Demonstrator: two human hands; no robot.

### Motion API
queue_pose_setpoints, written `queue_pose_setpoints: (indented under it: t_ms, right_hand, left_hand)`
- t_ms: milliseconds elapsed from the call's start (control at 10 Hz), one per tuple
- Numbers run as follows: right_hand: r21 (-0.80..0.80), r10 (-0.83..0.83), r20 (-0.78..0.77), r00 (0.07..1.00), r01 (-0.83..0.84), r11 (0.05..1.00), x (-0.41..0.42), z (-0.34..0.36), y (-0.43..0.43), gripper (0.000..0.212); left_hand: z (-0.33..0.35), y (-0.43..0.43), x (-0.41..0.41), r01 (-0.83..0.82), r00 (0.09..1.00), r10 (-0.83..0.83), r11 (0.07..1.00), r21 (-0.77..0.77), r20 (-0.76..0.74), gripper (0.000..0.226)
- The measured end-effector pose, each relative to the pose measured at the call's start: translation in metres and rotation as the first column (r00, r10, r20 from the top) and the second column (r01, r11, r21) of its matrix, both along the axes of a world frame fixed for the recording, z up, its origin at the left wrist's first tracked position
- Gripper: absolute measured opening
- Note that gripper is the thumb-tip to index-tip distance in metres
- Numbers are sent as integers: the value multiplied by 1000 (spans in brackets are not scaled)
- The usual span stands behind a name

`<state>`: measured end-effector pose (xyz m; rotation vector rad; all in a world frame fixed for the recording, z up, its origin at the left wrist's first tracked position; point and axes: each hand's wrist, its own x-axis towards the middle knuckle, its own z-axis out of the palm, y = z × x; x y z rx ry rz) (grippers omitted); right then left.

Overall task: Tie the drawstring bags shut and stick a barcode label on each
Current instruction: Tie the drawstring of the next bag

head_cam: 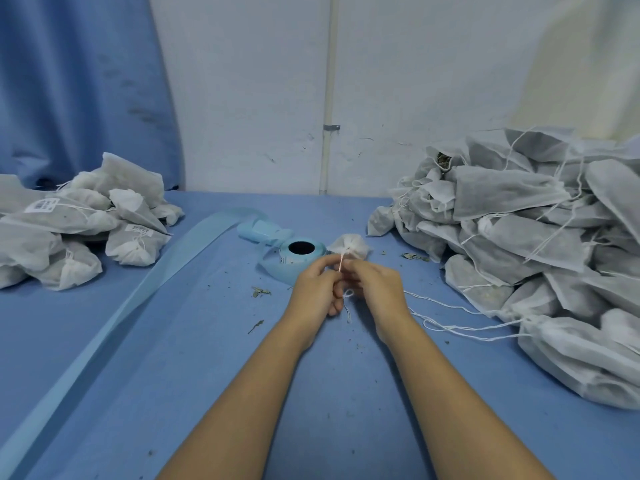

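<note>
Nearest the camera, two bare forearms reach out over the blue cloth-covered table [173,393]. The left hand [317,289] and the right hand [375,287] meet at the centre with their fingers curled. Each pinches the thin white drawstring [341,264], which runs taut from the fingertips to the bag. A loose cord end hangs below the hands.

Just beyond the fingertips, the small white non-woven fabric bag [350,247] rests on the table with its mouth gathered closed. No label shows on it. It lies just beside the pale blue label roll [302,251]. A long pale blue backing strip [138,296] trails from the roll toward the near left edge. Dried leaf fragments [260,292] are scattered around.

Assessment: the knot on this bag appears to be in progress, and labelling comes after it.

Farther left is the smaller pile of tied bags [79,233]. At least two of them carry a white barcode label [45,205], so these appear finished.

Farther right is the larger heap of grey-white bags [519,237]. Their strings hang loose, and no labels are visible. Most of the work probably remains.
</note>
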<state>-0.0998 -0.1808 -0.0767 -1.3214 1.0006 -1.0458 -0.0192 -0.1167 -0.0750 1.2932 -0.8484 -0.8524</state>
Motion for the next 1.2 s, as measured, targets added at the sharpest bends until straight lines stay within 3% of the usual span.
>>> queue_pose_setpoints:
  t_ms: [300, 500, 600, 700, 800, 900, 1000, 1100, 1200]
  right_hand:
    - [8, 25, 54, 998, -26, 1000, -4, -2, -6, 14]
    - [15, 6, 74, 997, -7, 1000, -5, 2, -2, 13]
    - [73, 28, 158, 987, -40, 997, -4, 5, 1, 21]
    - [101, 58, 181, 982, -77, 992, -5, 7, 2, 21]
    - [-28, 19, 14, 1000, -19, 999, -8, 6, 1, 19]
    - [-209, -66, -235, 970, 15, 978, -10, 2, 2, 20]
    - [-341, -162, -457, 875, -4, 940, -9, 0, 4, 24]
    - [-492, -280, -525, 804, -19, 871, -8, 3, 8, 23]
    - [-590, -335, -540, 772, -63, 805, -8, 4, 11, 20]
  left_hand:
    - [4, 0, 0, 111, 993, -114, 987, 112, 19, 44]
    - [4, -1, 3, 122, 992, -124, 981, 147, 1, 36]
    - [-1, -1, 0, 13, 998, -22, 989, 147, 63, 18]
    - [-6, -4, 1, -147, 929, 94, 981, 124, 358, 14]
    - [-8, -2, 6, -281, 756, 153, 954, 104, 637, 16]
    - [-6, 0, 9, -378, 556, 178, 924, 56, 812, 18]
    - [-2, 1, 8, -417, 417, 272, 905, -83, 867, 19]
    - [2, 1, 4, -279, 453, 325, 936, -214, 830, 17]
    - [3, 0, -1, -80, 617, 260, 959, -270, 743, 13]
